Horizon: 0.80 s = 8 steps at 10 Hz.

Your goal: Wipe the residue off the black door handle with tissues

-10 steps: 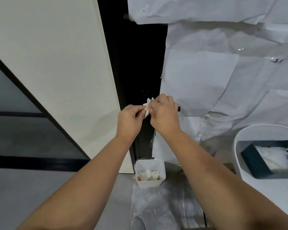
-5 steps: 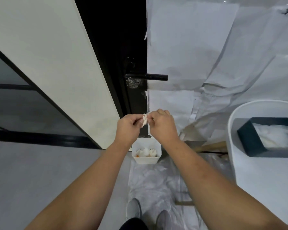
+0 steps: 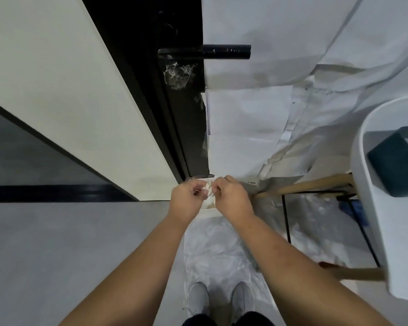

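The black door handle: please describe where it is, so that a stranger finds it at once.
Find the black door edge between the cream wall and the paper-covered door face. Near its top, the black door handle juts rightward over the white paper. It is the only straight glossy bar; below it sits crumpled clear film.

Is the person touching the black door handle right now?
No. Both hands, left hand and right hand, pinch a tissue far below the door handle.

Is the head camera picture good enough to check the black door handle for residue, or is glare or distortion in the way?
Head view: the black cylindrical door handle is sharp, with small bright specks that could be glare or residue, I cannot tell which; the crumpled clear film below it catches light; wide-angle bending curves the door edges; the crumpled white tissue between left hand and right hand is slightly soft.
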Available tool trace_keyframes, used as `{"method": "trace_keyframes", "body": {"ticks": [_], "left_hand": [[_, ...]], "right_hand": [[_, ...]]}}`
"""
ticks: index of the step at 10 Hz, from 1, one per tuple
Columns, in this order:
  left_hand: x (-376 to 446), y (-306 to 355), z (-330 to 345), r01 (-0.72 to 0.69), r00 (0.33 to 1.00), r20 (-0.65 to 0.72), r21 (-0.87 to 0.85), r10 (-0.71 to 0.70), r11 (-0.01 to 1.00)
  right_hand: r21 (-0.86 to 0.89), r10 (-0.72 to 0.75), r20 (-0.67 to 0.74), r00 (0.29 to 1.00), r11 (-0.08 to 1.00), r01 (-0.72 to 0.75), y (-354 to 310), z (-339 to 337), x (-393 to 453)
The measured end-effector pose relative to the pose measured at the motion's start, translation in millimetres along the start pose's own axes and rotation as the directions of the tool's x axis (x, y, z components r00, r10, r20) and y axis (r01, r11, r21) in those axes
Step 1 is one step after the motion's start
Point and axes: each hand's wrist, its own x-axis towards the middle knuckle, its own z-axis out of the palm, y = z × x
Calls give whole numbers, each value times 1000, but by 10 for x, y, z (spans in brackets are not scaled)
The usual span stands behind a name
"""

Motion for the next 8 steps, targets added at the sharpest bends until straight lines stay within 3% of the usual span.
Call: {"method": "trace_keyframes", "body": {"ticks": [3, 4, 6, 8], "left_hand": [[388, -504, 345, 78, 995, 63, 91, -84, 993], [504, -621, 408, 169, 980, 72, 181, -185, 969], [501, -788, 454, 289, 951, 60, 186, -304, 939], [371, -532, 337, 269, 959, 34, 194, -281, 943]], "right_hand": [[40, 75, 112, 991, 996, -80, 355, 440, 206], [-66, 115, 165, 980, 992, -105, 502, 567, 320], [-57, 168, 173, 970, 985, -160, 659, 639, 303], [-17, 137, 131, 982, 991, -136, 500, 380, 236]]}}
